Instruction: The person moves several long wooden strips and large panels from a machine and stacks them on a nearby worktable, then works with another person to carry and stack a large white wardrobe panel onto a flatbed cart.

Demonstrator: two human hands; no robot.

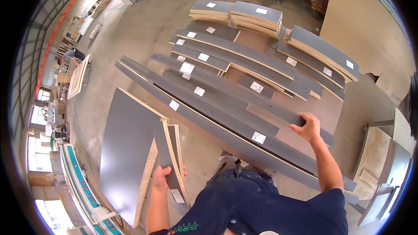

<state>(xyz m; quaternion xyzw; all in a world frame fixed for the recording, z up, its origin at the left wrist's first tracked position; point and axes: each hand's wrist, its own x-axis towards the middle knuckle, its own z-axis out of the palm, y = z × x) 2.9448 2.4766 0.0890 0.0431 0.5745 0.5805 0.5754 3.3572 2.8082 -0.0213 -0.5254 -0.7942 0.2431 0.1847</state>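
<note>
My left hand (161, 177) is closed around upright narrow boards (164, 152) with dark grey faces and pale edges, thumb in front and fingertips showing behind. Next to them stands a wide dark grey panel (126, 143) with a curved outline. My right hand (308, 127) grips a long, narrow dark grey board (226, 86) across its width near its right end. Motion blurs this board's far left end, which carries a white label (187, 68). Beneath and around it lie more grey strips, including a labelled strip (217, 98).
Stacks of short grey boards (257, 15) stand at the far side of the brown work surface (285, 137). Long boards (196, 117) line its near edge. A large tan sheet (368, 30) rises at the right. Another person (74, 55) bends over panels at far left.
</note>
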